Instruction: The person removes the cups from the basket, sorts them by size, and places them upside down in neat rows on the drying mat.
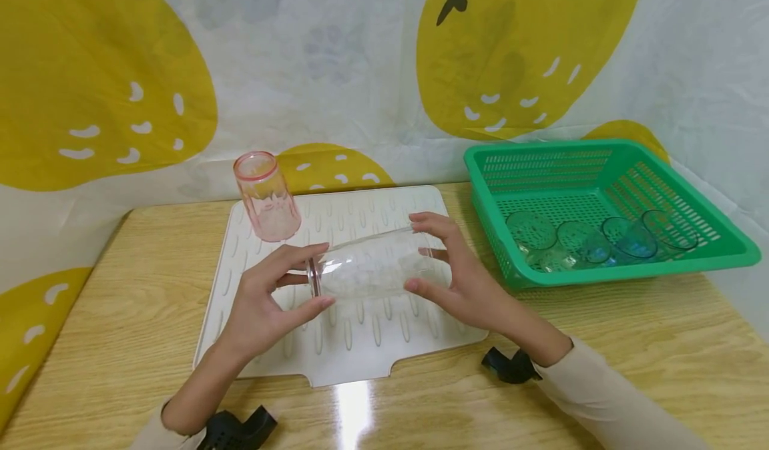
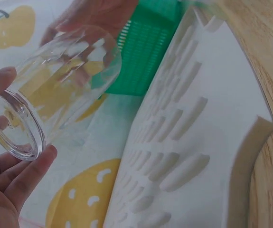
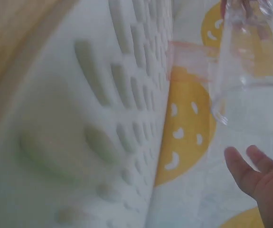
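A clear drinking glass [image 1: 372, 266] lies tilted on its side in the air over a white ridged drying mat [image 1: 351, 366]. My left hand [image 1: 261, 300] holds its thick base between thumb and fingers, as the left wrist view shows on the glass [image 2: 67, 83]. At the rim end, my right hand [image 1: 462, 280] is spread with thumb and fingers apart. In the right wrist view, its visible fingertips [image 3: 236, 159] sit a little away from the rim. Upside down at the mat's far left corner stands a pink-tinted glass [image 1: 270, 203].
On the right is a green plastic basket [image 1: 510, 278] with several clear and bluish glasses [image 1: 627, 240] inside. Wooden table [image 1: 138, 290] surrounds the mat. A fruit-print cloth [image 1: 324, 69] hangs behind.
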`<state>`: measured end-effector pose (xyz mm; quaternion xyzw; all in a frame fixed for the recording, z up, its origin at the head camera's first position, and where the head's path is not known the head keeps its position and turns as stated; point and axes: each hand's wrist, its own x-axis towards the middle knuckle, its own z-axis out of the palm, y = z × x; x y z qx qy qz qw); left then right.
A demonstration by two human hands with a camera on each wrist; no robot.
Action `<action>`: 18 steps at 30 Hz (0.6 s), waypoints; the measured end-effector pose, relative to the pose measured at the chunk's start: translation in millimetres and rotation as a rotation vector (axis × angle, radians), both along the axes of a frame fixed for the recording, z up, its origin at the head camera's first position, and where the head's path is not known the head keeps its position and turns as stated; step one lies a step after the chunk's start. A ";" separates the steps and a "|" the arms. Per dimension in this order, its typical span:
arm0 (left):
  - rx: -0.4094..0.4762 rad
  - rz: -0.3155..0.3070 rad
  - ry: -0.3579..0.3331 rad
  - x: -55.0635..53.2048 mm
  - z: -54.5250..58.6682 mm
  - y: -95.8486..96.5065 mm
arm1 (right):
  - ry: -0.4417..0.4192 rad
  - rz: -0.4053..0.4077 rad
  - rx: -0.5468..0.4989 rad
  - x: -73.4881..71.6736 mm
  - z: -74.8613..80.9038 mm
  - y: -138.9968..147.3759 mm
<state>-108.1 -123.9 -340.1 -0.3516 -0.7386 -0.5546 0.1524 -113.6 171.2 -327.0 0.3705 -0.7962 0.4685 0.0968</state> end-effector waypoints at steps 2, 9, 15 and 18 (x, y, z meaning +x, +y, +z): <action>0.003 -0.002 -0.025 -0.5 -1.9 -1.9 | 0.107 0.005 0.089 -2.5 4.2 2.6; -0.001 0.003 -0.094 -1.6 -2.8 -5.9 | 0.497 0.070 0.356 -8.4 25.0 1.2; -0.039 0.005 -0.099 -0.7 0.6 -3.2 | 0.608 0.134 0.455 -10.0 27.9 -8.0; -0.051 0.001 -0.091 0.1 2.3 -2.0 | 0.626 0.155 0.488 -10.9 24.7 -11.7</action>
